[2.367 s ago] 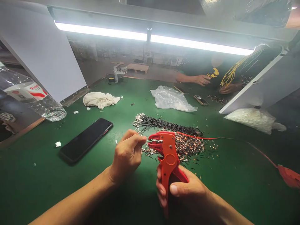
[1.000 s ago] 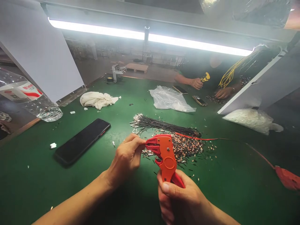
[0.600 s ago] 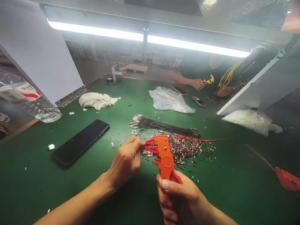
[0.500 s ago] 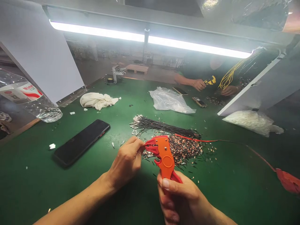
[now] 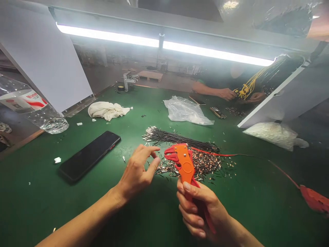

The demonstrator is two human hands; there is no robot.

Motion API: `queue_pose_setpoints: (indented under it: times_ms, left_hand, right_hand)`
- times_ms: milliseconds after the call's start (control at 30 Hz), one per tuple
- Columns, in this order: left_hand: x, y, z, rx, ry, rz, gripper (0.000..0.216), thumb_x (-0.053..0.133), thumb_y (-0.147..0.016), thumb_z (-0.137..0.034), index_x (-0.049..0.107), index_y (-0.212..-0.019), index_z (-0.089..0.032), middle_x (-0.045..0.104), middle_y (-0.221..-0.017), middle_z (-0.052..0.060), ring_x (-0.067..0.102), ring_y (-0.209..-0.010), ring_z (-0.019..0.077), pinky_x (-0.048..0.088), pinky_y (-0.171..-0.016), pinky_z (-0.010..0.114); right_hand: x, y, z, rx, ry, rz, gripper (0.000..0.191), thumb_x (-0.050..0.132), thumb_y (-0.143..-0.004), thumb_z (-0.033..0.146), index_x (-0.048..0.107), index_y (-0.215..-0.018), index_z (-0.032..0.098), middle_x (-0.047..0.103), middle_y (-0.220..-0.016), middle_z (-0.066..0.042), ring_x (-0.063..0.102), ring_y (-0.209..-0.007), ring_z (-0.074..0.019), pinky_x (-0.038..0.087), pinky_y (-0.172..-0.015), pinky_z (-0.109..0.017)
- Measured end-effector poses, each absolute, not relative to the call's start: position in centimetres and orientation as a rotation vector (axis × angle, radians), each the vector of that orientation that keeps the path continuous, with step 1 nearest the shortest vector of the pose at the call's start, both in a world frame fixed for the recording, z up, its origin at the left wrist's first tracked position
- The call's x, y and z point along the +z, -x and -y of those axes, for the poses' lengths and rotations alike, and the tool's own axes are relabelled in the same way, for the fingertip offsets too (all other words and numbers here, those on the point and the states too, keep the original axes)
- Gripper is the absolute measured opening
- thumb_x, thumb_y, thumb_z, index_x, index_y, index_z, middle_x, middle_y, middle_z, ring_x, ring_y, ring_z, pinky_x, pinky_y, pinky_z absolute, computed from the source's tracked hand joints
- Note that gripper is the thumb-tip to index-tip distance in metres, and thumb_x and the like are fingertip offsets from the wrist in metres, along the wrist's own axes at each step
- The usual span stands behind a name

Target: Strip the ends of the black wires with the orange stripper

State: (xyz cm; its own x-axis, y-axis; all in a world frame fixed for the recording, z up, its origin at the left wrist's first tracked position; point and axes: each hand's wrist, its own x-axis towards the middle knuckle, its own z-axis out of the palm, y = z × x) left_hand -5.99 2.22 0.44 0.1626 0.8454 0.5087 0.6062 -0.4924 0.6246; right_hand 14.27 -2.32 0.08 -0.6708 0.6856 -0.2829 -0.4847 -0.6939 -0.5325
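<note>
My right hand [image 5: 199,209] is wrapped round the handles of an orange and red wire stripper [image 5: 187,167], its red jaws pointing left. Just left of those jaws is my left hand [image 5: 138,168], thumb and forefinger apart with nothing seen between them. Behind the tool lies a bundle of black wires [image 5: 180,138] with metal terminals at its left end. A heap of short wire offcuts [image 5: 208,163], black with copper-coloured ends, spreads beneath and right of the tool's head. One loose terminal [image 5: 123,159] lies left of my left hand.
A black phone [image 5: 89,156] lies at left, near a plastic bottle [image 5: 33,104]. Farther back are a white cloth [image 5: 108,110] and a clear plastic bag [image 5: 187,110]. At the back right, a co-worker's hands [image 5: 228,94] are at yellow wires [image 5: 248,87]. A red strap [image 5: 313,197] lies at right.
My left fingers have opened and parted from the stripper's jaws. The stripper has shifted slightly up and right, its handles now spread wider. The co-worker's yellow tool has moved to the yellow wires.
</note>
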Motion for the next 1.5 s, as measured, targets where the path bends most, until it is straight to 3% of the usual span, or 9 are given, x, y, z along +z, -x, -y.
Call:
queue_pose_setpoints:
  times_ms: [133, 233, 333, 467, 867, 1133, 1500]
  left_hand:
    - [0.1, 5.8, -2.3, 1.202, -2.287, -1.374, 0.011, 0.055, -0.091, -0.017, 0.062, -0.099, -0.019, 0.066, -0.089, 0.003, 0.055, -0.088, 0.0198, 0.042, -0.081, 0.038]
    - [-0.1, 5.9, -2.4, 1.186, -2.394, -1.493, 0.019, 0.055, -0.089, -0.011, 0.061, -0.103, -0.020, 0.067, -0.096, 0.004, 0.054, -0.093, 0.0214, 0.035, -0.083, 0.040]
    - [-0.2, 6.1, -2.5, 1.211, -2.460, -1.573, 0.024, 0.051, -0.087, -0.005, 0.062, -0.102, -0.020, 0.067, -0.097, 0.003, 0.055, -0.095, 0.0213, 0.033, -0.083, 0.039]
    - [-0.4, 6.5, -2.8, 1.203, -2.493, -1.665, 0.026, 0.049, -0.088, -0.004, 0.063, -0.104, -0.019, 0.067, -0.097, 0.004, 0.056, -0.095, 0.0210, 0.033, -0.083, 0.038]
    - [-1.0, 8.4, -4.5, 1.012, -2.501, -1.889, 0.014, 0.060, -0.089, -0.025, 0.066, -0.101, -0.023, 0.068, -0.101, 0.005, 0.058, -0.100, 0.0240, 0.030, -0.089, 0.044]
    - [-1.6, 6.8, -5.4, 0.869, -2.477, -1.930, 0.027, 0.064, -0.087, -0.031, 0.065, -0.114, -0.029, 0.065, -0.114, 0.009, 0.051, -0.111, 0.0298, 0.026, -0.092, 0.053]
    - [-1.9, 6.3, -5.7, 0.774, -2.465, -1.929, 0.009, 0.059, -0.087, -0.019, 0.068, -0.086, -0.022, 0.064, -0.105, 0.009, 0.047, -0.110, 0.0294, 0.028, -0.092, 0.054]
  right_hand:
    - [0.0, -14.4, 2.5, 2.360, 0.512, 0.554, 0.020, 0.054, -0.092, 0.034, 0.054, -0.081, 0.017, 0.045, -0.056, 0.006, 0.034, -0.036, -0.0039, 0.040, -0.034, -0.015]
    - [0.3, -14.4, 2.4, 2.299, 0.495, 0.592, 0.024, 0.061, -0.087, 0.038, 0.058, -0.092, 0.015, 0.054, -0.066, 0.001, 0.051, -0.049, -0.0094, 0.050, -0.048, -0.025]
    - [0.7, -14.6, 2.2, 2.230, 0.519, 0.637, 0.025, 0.061, -0.086, 0.034, 0.059, -0.098, 0.013, 0.057, -0.072, -0.002, 0.056, -0.057, -0.0136, 0.052, -0.056, -0.031]
    - [0.7, -14.8, 2.0, 2.218, 0.518, 0.646, 0.025, 0.057, -0.086, 0.031, 0.059, -0.101, 0.012, 0.058, -0.074, -0.004, 0.058, -0.060, -0.0164, 0.051, -0.058, -0.033]
    - [0.0, -15.0, 1.5, 2.303, 0.463, 0.490, 0.027, 0.052, -0.088, 0.031, 0.060, -0.105, 0.011, 0.059, -0.077, -0.004, 0.057, -0.062, -0.0160, 0.049, -0.060, -0.033]
    - [-0.5, -14.5, 1.7, 2.286, 0.469, 0.529, 0.025, 0.054, -0.086, 0.030, 0.061, -0.103, 0.012, 0.060, -0.075, -0.004, 0.058, -0.060, -0.0166, 0.049, -0.057, -0.033]
    - [-1.1, -14.3, 1.4, 2.287, 0.523, 0.523, 0.025, 0.056, -0.086, 0.030, 0.061, -0.102, 0.012, 0.060, -0.074, -0.004, 0.059, -0.059, -0.0162, 0.050, -0.057, -0.033]
